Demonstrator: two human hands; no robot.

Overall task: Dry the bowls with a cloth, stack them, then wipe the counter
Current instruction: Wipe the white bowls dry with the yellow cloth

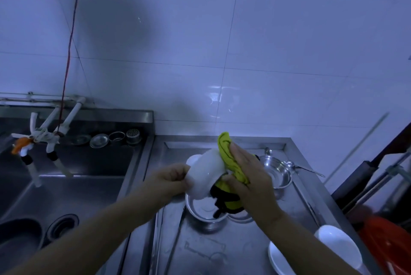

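Bowl in hand: a white, smooth, round ceramic bowl [208,174] is held in the air above the steel desk [233,250], tipped on its side; its base points left toward the left hand and its mouth faces right toward the cloth
Left hand: the left hand [171,180] grips the bowl at its base end, fingers [178,173] curled round it
Right hand: the right hand [250,177] presses a yellow cloth with black edging [229,159] against the bowl's mouth side; its fingers lie nearly straight and flat over the cloth, the thumb tucked under near the rim
Cloth: part stands up above the bowl, part hangs down below it, black trim dangling over a shallow round steel dish [205,210] on the desk
Key relation: the bowl's axis runs roughly left to right between the two hands, so turning it against the cloth looks like the left hand's job, while the right hand only has to keep the cloth pressed in
Stack site: two white bowls [333,250] lie at the desk's near right corner, nearer the right hand; whether they are nested I cannot tell
Other ware: another round steel dish [278,174] sits beyond the right hand, a metal spoon [307,169] just beside it
Progress: judged mid-drying; stacking and wiping the desk remain
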